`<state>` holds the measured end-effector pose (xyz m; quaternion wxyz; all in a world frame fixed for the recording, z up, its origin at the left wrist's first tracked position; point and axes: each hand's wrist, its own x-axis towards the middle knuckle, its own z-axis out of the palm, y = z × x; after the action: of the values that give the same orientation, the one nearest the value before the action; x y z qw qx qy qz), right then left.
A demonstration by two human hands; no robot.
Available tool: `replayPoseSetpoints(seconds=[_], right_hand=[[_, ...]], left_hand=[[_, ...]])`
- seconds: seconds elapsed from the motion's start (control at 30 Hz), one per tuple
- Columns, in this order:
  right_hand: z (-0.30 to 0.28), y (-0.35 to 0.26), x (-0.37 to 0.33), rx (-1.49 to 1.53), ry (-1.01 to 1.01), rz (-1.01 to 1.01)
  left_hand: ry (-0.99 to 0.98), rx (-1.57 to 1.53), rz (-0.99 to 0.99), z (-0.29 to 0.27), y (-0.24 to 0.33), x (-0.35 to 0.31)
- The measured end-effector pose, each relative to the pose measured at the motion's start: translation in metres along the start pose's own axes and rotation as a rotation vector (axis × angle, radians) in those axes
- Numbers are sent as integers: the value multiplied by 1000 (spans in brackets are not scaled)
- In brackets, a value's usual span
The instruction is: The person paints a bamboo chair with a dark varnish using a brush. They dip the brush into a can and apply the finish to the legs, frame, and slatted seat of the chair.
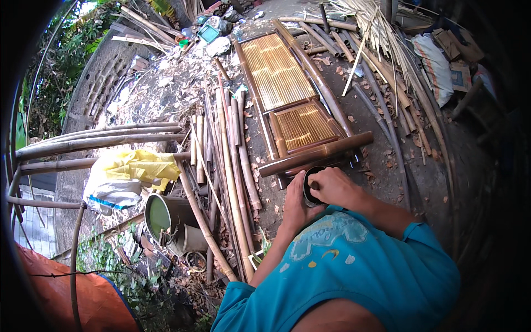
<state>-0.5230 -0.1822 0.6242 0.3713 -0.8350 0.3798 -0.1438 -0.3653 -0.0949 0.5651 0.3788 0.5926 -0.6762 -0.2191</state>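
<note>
Here, a small dark container (306,191) held close to a teal shirt (354,249)

Seen from above, the person's left hand (296,203) wraps around the container's left side, and the right hand (336,186) is curled over its mouth; the two are close together, though whether the right fingers grip something there cannot be told. The container sits just below the thick near crosspiece (315,155) of a glossy bamboo lounger (274,72), whose slatted panels stretch away over leaf-strewn ground. Left of it lie long bamboo poles (229,149), with a bucket (185,212) beside them and a yellow cloth (145,165) draped over a rail. At upper right, pale split strips (365,25) lie heaped near a white sack (434,66)
</note>
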Motion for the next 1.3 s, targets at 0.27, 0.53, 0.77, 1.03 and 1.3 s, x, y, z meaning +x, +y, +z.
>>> replayPoseSetpoints(seconds=[0.27,0.53,0.77,1.03,1.3], right_hand=[[-7,-36,-11,392,102,-63],[5,-28,-42,119,331,6],[-5,-1,-73,176,532,2],[-65,48,-138,221,361,91],[-143,124,-233,462,365,175]], left_hand=[[-33,-154,-34,-24,-35,-13],[-203,-95,86,-14,-32,-1],[-297,-91,112,23,-15,7],[-355,-145,188,93,41,32],[-457,-185,166,205,119,47]])
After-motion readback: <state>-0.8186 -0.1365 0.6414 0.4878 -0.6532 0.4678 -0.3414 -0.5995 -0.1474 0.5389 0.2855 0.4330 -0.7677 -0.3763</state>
